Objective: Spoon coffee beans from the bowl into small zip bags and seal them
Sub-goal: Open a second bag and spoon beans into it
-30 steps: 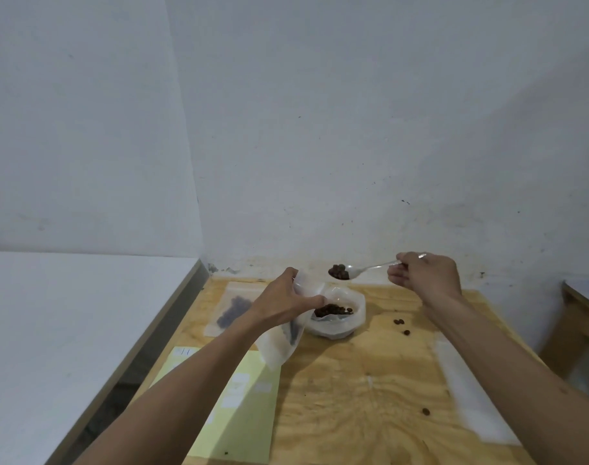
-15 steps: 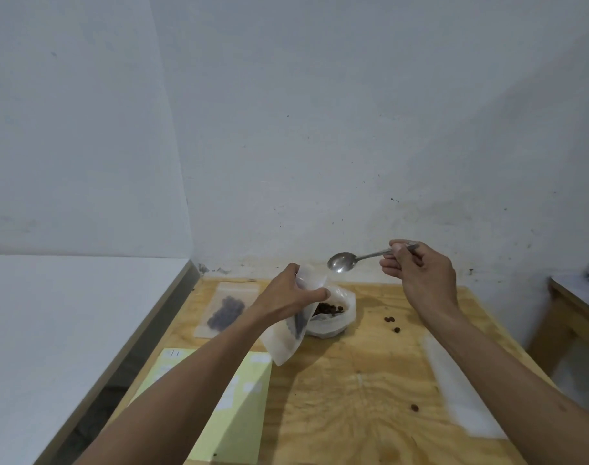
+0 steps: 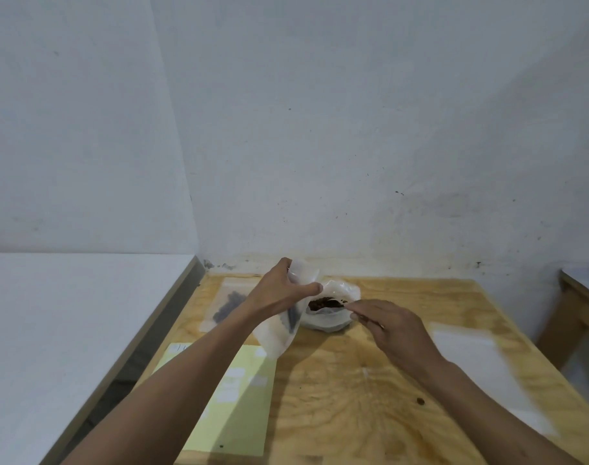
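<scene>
My left hand (image 3: 279,292) grips a small clear zip bag (image 3: 275,333) by its top, above the wooden table (image 3: 353,397); dark beans show inside the bag. Just right of it sits the white bowl (image 3: 333,322) of coffee beans (image 3: 323,303). My right hand (image 3: 387,325) is low at the bowl's right rim and holds the spoon, whose handle shows only as a sliver by the fingers; the spoon's head is down in the bowl and mostly hidden.
A filled zip bag (image 3: 229,305) lies flat at the back left of the table. A yellow-green sheet (image 3: 232,397) lies front left. Clear empty bags (image 3: 481,364) lie on the right. A stray bean (image 3: 420,401) sits near the front. White surface (image 3: 68,330) borders the left.
My right hand has dropped from above the bag down to the bowl, taking the emptied spoon into the beans. My left hand still holds the bag in the same place.
</scene>
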Tool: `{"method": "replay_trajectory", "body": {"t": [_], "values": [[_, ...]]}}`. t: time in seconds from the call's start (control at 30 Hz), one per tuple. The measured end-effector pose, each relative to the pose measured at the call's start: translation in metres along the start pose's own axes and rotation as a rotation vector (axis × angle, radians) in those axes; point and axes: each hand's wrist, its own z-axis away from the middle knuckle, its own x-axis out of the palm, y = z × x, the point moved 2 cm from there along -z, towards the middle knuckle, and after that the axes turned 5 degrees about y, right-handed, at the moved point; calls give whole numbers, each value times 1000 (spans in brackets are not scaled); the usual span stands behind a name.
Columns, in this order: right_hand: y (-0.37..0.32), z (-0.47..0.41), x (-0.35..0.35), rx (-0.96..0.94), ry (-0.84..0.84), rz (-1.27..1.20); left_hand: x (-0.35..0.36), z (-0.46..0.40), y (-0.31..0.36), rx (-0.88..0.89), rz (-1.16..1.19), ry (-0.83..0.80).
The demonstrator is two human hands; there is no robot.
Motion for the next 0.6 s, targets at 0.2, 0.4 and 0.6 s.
{"method": "replay_trajectory", "body": {"t": [0.2, 0.4, 0.6], "values": [[-8, 10, 2, -172, -55, 161, -2, 6, -5, 0, 39, 36], [-19, -24, -20, 141, -24, -111, -1, 12, -7, 40, 128, 126], [-69, -82, -32, 516, -277, -476, 7, 16, 6, 97, 218, 165]]}}
